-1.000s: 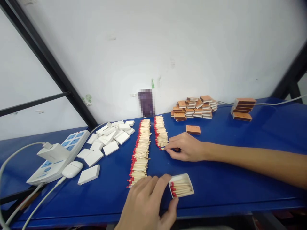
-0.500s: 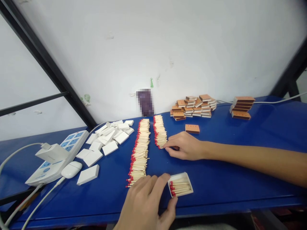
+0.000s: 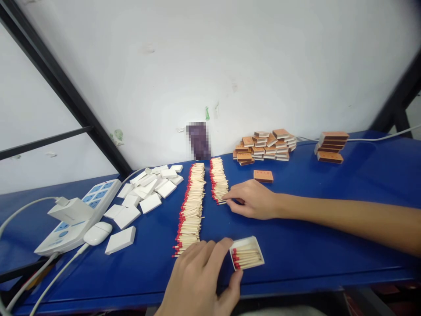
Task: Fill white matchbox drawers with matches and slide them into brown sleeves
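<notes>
Two long rows of red-tipped matches lie on the blue table: a left row [image 3: 191, 206] and a shorter right row [image 3: 218, 179]. My right hand [image 3: 253, 199] rests at the near end of the right row, its fingertips pinched on a few matches there. My left hand [image 3: 200, 278] lies near the table's front edge, thumb and fingers holding the left side of a small white tray [image 3: 247, 253] partly filled with matches.
White inner trays [image 3: 144, 193] are scattered at the left. A white power strip [image 3: 79, 215] with a plugged adapter, cables and a white earbud case [image 3: 98, 232] sit far left. Orange matchbox sleeves are piled [image 3: 265, 147] and stacked [image 3: 330, 147] at the back; one [image 3: 263, 176] lies alone.
My right hand's fingertips have closed a little on the matches at the row's end. My left hand and the tray stay put.
</notes>
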`<state>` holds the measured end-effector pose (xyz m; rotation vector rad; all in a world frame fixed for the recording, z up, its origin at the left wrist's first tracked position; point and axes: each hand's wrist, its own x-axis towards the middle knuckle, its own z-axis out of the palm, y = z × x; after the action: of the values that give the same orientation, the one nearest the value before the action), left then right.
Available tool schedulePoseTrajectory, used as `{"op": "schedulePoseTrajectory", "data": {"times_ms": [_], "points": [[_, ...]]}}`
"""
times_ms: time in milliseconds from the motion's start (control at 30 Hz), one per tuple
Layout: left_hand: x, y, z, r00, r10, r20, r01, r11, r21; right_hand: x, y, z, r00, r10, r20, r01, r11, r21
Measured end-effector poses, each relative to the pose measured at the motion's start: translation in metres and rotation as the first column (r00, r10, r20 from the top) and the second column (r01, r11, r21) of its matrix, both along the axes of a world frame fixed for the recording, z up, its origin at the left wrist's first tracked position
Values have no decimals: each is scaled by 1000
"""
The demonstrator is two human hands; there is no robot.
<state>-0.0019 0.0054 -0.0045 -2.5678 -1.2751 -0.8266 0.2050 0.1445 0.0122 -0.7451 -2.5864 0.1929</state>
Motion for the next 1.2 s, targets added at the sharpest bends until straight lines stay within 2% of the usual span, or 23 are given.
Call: {"op": "schedulePoseTrajectory", "data": {"times_ms": [467, 600, 800, 1200], "points": [[1, 0, 1, 1000, 1, 4, -1, 1000, -10, 0, 1, 0, 1000, 3, 8, -3, 1000, -16], [1, 0, 2, 1000, -6, 5, 6, 1000, -2, 1, 1, 0, 999, 45, 4, -45, 999, -21], [2, -1, 3, 1000, -9, 24, 9, 1000, 25, 1, 0, 0, 1000, 10, -6, -10, 1000, -3], [0, -2, 3, 1000, -2, -8, 2, 1000, -27, 0, 0, -3, 998, -24, -58, 23, 1000, -21]]}}
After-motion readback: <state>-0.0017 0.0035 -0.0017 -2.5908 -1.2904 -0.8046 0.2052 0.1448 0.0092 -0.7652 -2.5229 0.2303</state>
